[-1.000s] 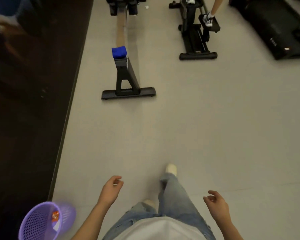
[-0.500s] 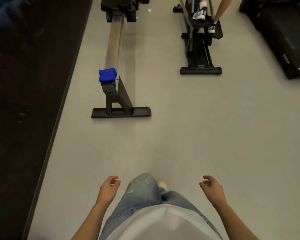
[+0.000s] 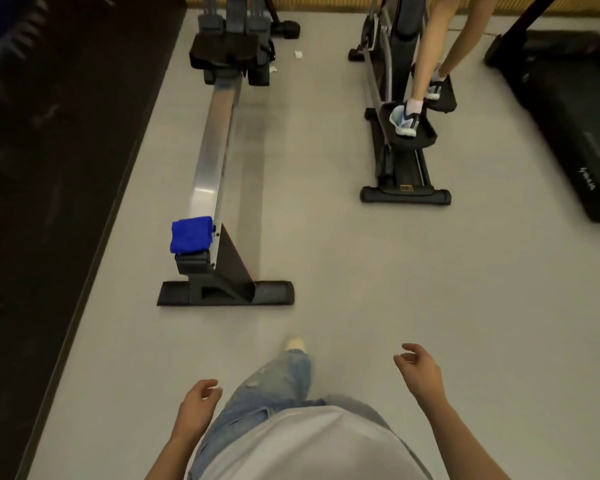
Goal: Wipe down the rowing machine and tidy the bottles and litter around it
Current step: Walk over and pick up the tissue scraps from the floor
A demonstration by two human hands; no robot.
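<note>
Behind the rower [image 3: 215,147], on the pale floor [image 3: 326,271], a person in jeans faced the machine with one foot forward and both hands empty. The left hand [image 3: 196,405] and right hand [image 3: 420,370] hung low before the body, fingers loosely curled and gripping nothing. A folded blue cloth [image 3: 191,234] lay on the rear end of the rail, just above the black stand [image 3: 226,292] and well apart from either hand. The seat [image 3: 227,51] sat at the rail's far end. Two white scraps [image 3: 298,54] lay on the floor beside the far end of the rower, on its right side. No bottles showed. To the right, a second person's feet rode the pedals of a cross-trainer [image 3: 406,195], and a treadmill [image 3: 568,133] stood along the floor's right edge.

Wiping looked not yet begun, with the cloth the likely first thing to pick up. The risks seemed plain enough. The stand's crossbar lay straight across the person's path and could catch a toe. The cloth, perched at the rail's end, could slide to the floor under a careless grab. The seat could roll along the rail under a wiping hand. A reach for the scraps could bring an arm near the pedals in use next door.
</note>
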